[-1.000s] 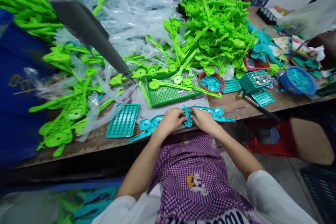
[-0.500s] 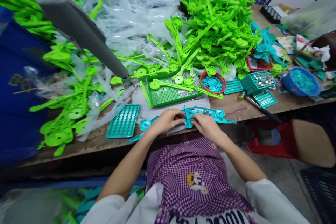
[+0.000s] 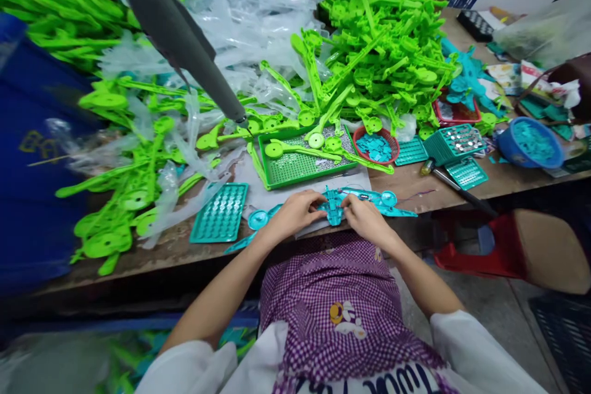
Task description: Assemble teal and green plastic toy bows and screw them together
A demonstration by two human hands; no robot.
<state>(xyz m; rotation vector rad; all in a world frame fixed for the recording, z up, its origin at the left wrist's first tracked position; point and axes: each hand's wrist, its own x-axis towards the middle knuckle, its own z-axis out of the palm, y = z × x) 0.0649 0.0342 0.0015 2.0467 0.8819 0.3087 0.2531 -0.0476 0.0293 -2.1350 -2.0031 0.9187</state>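
Note:
A long teal plastic assembly [image 3: 333, 208] lies across the white paper at the table's front edge, with a raised block at its middle. From the left, my left hand [image 3: 301, 210] grips that block, its fingers curled. My right hand [image 3: 364, 217] is closed at the right side of the block, thumb and fingertips together. To the right, the assembly carries small dark parts and a thin wire. A round teal disc [image 3: 258, 218] on its left part shows beside my left wrist. What lies under my fingertips is hidden.
A grey electric screwdriver [image 3: 184, 43] hangs at upper left. Behind my hands stands a green tray [image 3: 295, 180] of small metal parts, with a red basket [image 3: 391, 146] beside it. A teal dimpled tray [image 3: 219, 214] is at left. Lime-green plastic arms [image 3: 378, 43] pile up behind.
The hanging screwdriver has swung to the right. My hands stay at the block, with the right fingers drawn slightly closer together.

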